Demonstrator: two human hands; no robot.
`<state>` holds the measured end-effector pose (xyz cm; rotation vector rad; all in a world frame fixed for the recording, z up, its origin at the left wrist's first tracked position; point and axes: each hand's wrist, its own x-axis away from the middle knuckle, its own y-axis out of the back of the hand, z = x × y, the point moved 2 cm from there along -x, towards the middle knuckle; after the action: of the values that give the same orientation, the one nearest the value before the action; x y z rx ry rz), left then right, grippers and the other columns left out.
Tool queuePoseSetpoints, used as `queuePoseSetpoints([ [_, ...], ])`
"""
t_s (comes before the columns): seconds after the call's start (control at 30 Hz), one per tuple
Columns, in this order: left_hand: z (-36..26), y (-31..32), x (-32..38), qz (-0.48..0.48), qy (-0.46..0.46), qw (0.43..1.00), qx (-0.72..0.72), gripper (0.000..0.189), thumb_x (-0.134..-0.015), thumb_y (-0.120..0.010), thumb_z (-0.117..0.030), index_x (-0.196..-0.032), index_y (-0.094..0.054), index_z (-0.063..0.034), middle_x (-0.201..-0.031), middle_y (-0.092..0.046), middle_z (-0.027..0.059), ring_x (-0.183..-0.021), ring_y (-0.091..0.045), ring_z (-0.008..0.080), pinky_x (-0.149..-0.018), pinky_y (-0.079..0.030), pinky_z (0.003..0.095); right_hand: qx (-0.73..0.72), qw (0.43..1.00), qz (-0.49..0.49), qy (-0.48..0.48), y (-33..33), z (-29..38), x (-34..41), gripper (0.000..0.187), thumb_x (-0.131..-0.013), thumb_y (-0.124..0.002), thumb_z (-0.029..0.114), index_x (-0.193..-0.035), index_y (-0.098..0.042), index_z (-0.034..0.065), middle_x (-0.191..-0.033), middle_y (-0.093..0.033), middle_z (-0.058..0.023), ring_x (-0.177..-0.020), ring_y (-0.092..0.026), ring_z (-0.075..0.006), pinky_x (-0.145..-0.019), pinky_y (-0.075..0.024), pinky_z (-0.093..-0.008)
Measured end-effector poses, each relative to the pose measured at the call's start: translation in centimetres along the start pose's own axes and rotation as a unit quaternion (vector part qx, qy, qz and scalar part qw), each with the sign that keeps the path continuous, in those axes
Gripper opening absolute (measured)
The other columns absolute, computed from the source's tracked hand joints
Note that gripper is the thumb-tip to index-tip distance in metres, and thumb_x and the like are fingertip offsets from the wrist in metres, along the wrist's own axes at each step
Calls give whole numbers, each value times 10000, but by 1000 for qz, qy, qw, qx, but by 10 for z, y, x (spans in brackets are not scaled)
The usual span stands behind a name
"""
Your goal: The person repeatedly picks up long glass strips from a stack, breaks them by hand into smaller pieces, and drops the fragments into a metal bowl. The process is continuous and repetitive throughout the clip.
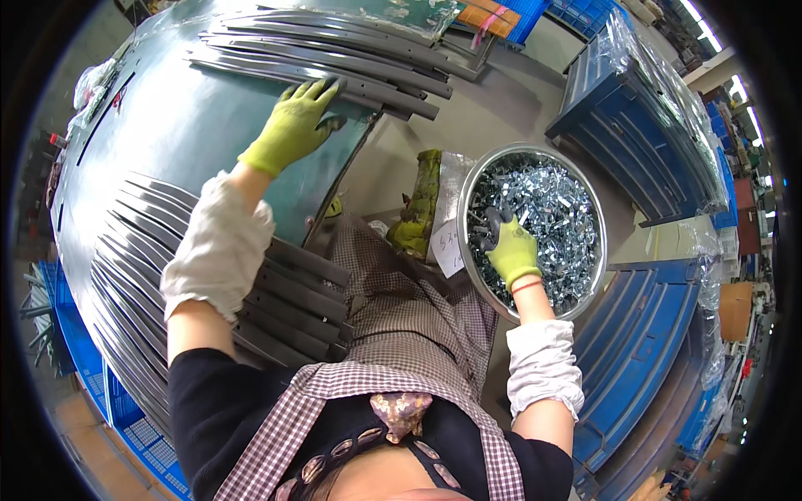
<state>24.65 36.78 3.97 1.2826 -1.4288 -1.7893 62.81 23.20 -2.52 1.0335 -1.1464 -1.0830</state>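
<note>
My left hand (297,122), in a yellow-green glove with dark fingertips, is spread over the near end of a row of long dark metal channel strips (301,59) on the green tabletop (250,106); whether its fingertips touch them I cannot tell. My right hand (512,244), gloved alike, reaches into a round metal basin (599,250) full of small shiny metal pieces (557,194). Its fingertips are among the pieces, and whether they hold any is hidden. A second group of long metal strips (135,250) lies under and beside my left forearm, their ends (301,300) by the apron.
Blue metal cabinets or panels (633,131), (639,338) stand at the right, partly wrapped in clear plastic. Blue plastic crates (147,438) are at the lower left. A paper with handwriting (447,247) hangs beside the basin. An orange crate (489,17) is beyond the table.
</note>
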Motion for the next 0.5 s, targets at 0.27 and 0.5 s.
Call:
queuePoseSetpoints([
  [0.27,25,-62,-16,10,-41,996,-75,550,-823,-665,-233,-1358,-545,-193,-1326,-545,95,-1267,-471,310,-1141,-270,526,-97,991,-83,-30,-16,-21,-2,151,-797,-660,123,-938,-707,146,-929,-694,-103,-849,-684,-313,-753,-553,-411],
  [0.5,-3,-23,36,51,-106,992,47,475,-666,-734,-131,-1133,-647,-113,-1182,-588,104,-1176,-515,334,-1086,-348,509,-421,898,-105,-71,-17,-54,-5,262,-875,-581,1,-1097,-688,89,-918,-725,-41,-768,-676,-144,-643,-519,-290],
])
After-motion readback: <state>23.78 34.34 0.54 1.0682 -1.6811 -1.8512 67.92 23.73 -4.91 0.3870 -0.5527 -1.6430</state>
